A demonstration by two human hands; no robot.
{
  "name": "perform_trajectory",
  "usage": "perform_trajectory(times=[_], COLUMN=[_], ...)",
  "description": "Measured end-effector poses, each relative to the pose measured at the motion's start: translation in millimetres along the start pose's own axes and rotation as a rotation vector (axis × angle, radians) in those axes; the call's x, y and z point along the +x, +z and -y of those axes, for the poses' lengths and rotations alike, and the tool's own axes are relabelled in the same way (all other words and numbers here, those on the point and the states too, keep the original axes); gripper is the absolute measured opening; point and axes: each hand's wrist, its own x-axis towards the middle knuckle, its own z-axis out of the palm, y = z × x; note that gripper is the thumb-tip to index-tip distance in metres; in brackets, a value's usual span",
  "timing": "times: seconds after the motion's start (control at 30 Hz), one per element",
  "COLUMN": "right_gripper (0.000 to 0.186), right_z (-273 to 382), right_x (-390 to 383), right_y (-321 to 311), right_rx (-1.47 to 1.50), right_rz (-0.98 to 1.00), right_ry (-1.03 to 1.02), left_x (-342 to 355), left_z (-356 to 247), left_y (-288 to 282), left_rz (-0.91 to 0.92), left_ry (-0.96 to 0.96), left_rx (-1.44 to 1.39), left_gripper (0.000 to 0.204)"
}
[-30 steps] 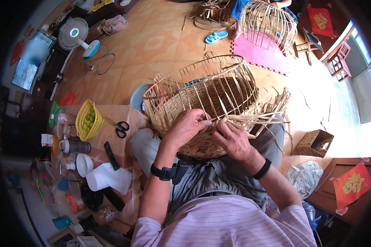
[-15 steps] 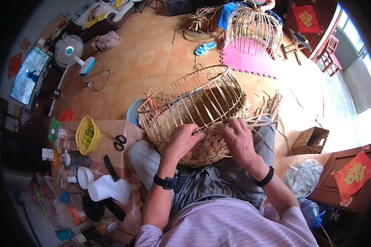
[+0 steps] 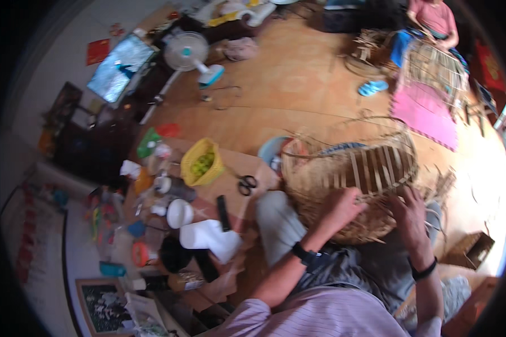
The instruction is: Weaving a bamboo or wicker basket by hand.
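Observation:
A half-woven straw basket [image 3: 343, 222] lies tilted on my lap. Thick braided weave covers its near lower side, while bare upright ribs show around the far opening. My left hand [image 3: 343, 209] is closed at the weave's edge, thumb and fingers pinching the basket there. Just to its right, my right hand [image 3: 408, 212] has its fingers curled down on the same edge, gripping a straw strand; the motion blurs its fingertips. Loose straw strands [image 3: 441, 188] stick out beyond my right hand.
On my left, a low table holds a yellow basket of green fruit [image 3: 202, 162], black-handled scissors [image 3: 247, 184], a white paper roll [image 3: 210, 240] and several containers. A blue basin [image 3: 271, 151] sits behind the basket. Another person [image 3: 435, 25] works on a basket frame [image 3: 435, 67] by a pink mat [image 3: 424, 112].
The whole view has swung left, so everything sits further right in the picture, and it is blurred. Both hands stay at the basket's woven edge, with the right hand's fingers now lower against it.

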Motion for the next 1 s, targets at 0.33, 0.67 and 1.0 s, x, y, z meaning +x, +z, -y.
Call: perform_trajectory(times=[0.33, 0.67, 1.0], right_gripper=[0.034, 0.017, 0.015], right_z=[11.3, 16.0, -41.5], right_x=[-8.1, -16.2, 28.6], right_y=[19.2, 15.0, 45.7], right_rx=[-0.042, 0.052, 0.260], right_rz=[0.136, 0.134, -0.091], right_ry=[0.062, 0.087, 0.377], left_x=[-0.4, -4.2, -1.5], left_z=[1.6, -1.3, -8.9], left_y=[-1.4, -4.5, -4.0], left_rz=[-0.016, 0.013, -0.111], left_ry=[0.052, 0.024, 0.034], left_rx=[-0.010, -0.041, -0.193], left_gripper=[0.033, 0.038, 0.026])
